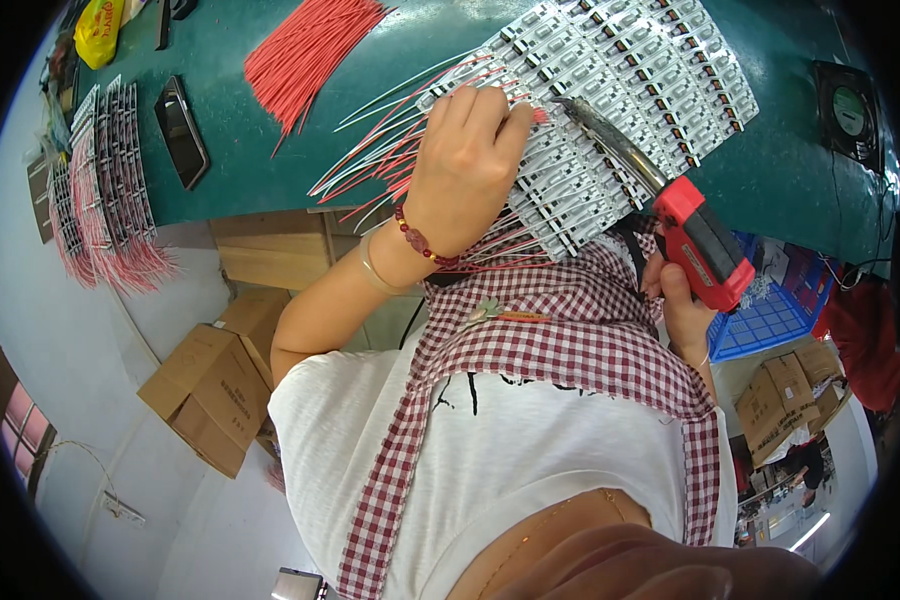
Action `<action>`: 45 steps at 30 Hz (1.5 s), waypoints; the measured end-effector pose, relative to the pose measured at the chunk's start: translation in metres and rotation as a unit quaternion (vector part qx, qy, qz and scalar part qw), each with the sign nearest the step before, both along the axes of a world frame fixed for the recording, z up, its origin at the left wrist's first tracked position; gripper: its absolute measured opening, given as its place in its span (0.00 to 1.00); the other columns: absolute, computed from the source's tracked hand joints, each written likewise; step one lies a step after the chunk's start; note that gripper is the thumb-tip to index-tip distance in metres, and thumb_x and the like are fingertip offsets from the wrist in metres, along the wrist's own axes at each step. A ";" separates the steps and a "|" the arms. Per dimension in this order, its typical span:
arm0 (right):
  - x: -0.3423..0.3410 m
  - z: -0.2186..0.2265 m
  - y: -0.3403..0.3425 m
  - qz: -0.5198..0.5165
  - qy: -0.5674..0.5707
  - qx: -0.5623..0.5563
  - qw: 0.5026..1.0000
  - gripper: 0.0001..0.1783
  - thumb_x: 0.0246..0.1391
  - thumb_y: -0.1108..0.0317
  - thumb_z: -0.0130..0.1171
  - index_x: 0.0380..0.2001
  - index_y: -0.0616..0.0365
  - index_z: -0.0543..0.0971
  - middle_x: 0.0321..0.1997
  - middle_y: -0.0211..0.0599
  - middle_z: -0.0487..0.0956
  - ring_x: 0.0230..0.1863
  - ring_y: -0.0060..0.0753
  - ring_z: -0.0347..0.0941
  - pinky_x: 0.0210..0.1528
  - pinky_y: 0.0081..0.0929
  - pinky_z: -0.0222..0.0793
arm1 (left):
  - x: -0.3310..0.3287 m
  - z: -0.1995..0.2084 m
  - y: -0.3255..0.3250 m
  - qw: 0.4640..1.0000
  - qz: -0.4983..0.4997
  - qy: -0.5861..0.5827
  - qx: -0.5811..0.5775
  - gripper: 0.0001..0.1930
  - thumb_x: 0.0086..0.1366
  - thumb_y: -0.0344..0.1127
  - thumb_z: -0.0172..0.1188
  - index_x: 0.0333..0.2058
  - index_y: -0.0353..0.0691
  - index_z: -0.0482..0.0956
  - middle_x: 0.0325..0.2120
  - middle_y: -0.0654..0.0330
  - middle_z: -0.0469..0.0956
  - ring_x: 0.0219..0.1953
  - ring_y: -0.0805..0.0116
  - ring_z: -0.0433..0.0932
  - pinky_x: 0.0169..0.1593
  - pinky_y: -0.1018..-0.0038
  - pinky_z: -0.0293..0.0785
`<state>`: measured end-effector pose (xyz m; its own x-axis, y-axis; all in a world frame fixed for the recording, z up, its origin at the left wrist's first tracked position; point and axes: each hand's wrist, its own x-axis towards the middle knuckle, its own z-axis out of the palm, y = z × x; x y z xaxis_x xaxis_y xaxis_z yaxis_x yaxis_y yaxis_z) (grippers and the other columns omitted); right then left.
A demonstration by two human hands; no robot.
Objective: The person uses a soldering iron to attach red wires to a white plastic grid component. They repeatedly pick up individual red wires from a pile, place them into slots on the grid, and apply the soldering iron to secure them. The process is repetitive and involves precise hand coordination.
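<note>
My left hand is closed over the left part of a panel of small grey circuit boards. Red wire ends poke out beside its fingertips, which are partly hidden. In my right hand is a red and black soldering gun, gripped by the handle. Its long metal barrel slants up and left over the boards, with the tip close to the red wire ends. Red and white wires fan out to the left from the panel's left edge.
A bundle of red wires and a phone lie on the green table. Wired boards hang over its left edge. A black fan-like device stands at right. Below are cardboard boxes and a blue basket.
</note>
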<state>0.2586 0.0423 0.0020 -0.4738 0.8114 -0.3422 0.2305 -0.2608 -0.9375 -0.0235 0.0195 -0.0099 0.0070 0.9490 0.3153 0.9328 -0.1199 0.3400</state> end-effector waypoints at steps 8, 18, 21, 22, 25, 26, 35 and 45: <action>-0.007 0.010 0.005 -0.005 0.027 -0.024 0.999 0.07 0.58 0.70 0.57 0.27 0.61 0.74 0.22 0.29 0.72 0.23 0.19 0.67 0.26 0.19 0.63 | -0.001 -0.003 0.000 1.000 0.001 -0.011 0.005 0.13 0.49 0.23 0.58 0.36 0.36 0.80 0.26 0.59 0.67 0.30 0.62 0.69 0.36 0.69 0.67; -0.005 0.001 0.000 -0.013 0.011 -0.028 0.999 0.05 0.58 0.71 0.58 0.30 0.61 0.75 0.24 0.28 0.73 0.24 0.19 0.67 0.27 0.20 0.64 | 0.001 -0.005 -0.001 1.000 -0.002 -0.012 0.013 0.13 0.49 0.23 0.57 0.36 0.35 0.80 0.25 0.59 0.66 0.30 0.62 0.69 0.36 0.69 0.67; -0.003 0.001 0.000 -0.008 0.013 -0.037 0.999 0.04 0.58 0.72 0.59 0.32 0.62 0.76 0.25 0.28 0.74 0.25 0.19 0.68 0.28 0.20 0.65 | 0.001 -0.008 -0.002 1.000 -0.013 -0.006 0.017 0.10 0.51 0.26 0.55 0.34 0.33 0.77 0.26 0.58 0.64 0.31 0.61 0.67 0.36 0.68 0.65; -0.003 0.001 0.000 -0.008 0.015 -0.041 0.999 0.04 0.57 0.72 0.59 0.33 0.62 0.77 0.25 0.28 0.74 0.26 0.19 0.69 0.29 0.20 0.66 | 0.001 -0.007 -0.002 1.000 -0.008 -0.008 0.016 0.11 0.50 0.25 0.56 0.35 0.34 0.78 0.26 0.58 0.65 0.31 0.62 0.68 0.36 0.69 0.66; 0.005 -0.005 -0.001 0.013 0.005 0.008 1.000 0.05 0.57 0.73 0.59 0.35 0.62 0.78 0.28 0.29 0.76 0.29 0.20 0.71 0.32 0.21 0.68 | 0.002 -0.005 -0.001 1.000 0.001 -0.014 0.012 0.14 0.48 0.23 0.57 0.36 0.35 0.80 0.25 0.59 0.66 0.30 0.62 0.69 0.36 0.69 0.67; 0.007 -0.008 -0.001 0.018 -0.012 0.017 1.000 0.05 0.56 0.73 0.60 0.36 0.63 0.78 0.28 0.29 0.76 0.29 0.20 0.71 0.33 0.21 0.69 | 0.002 -0.004 -0.001 1.000 0.001 -0.015 0.010 0.14 0.48 0.23 0.57 0.36 0.35 0.80 0.25 0.59 0.66 0.30 0.62 0.69 0.36 0.69 0.67; 0.003 0.000 -0.002 -0.013 -0.002 -0.017 1.000 0.07 0.55 0.72 0.61 0.36 0.63 0.78 0.28 0.30 0.76 0.29 0.21 0.71 0.32 0.21 0.68 | 0.002 -0.006 0.000 1.000 0.000 -0.019 0.007 0.13 0.48 0.22 0.57 0.36 0.35 0.79 0.25 0.59 0.66 0.30 0.61 0.69 0.36 0.68 0.67; -0.004 0.007 -0.001 -0.059 0.080 -0.032 0.994 0.07 0.58 0.69 0.57 0.32 0.62 0.76 0.23 0.30 0.73 0.23 0.19 0.66 0.26 0.19 0.63 | 0.002 -0.006 0.002 1.000 0.011 0.004 0.006 0.12 0.49 0.23 0.58 0.35 0.36 0.79 0.26 0.60 0.68 0.30 0.62 0.69 0.36 0.69 0.66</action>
<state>0.2551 0.0409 0.0088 -0.4284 0.8436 -0.3238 0.0438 -0.3385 -0.9399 -0.0214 0.0214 -0.0158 -0.0109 0.9451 0.3266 0.9381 -0.1035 0.3307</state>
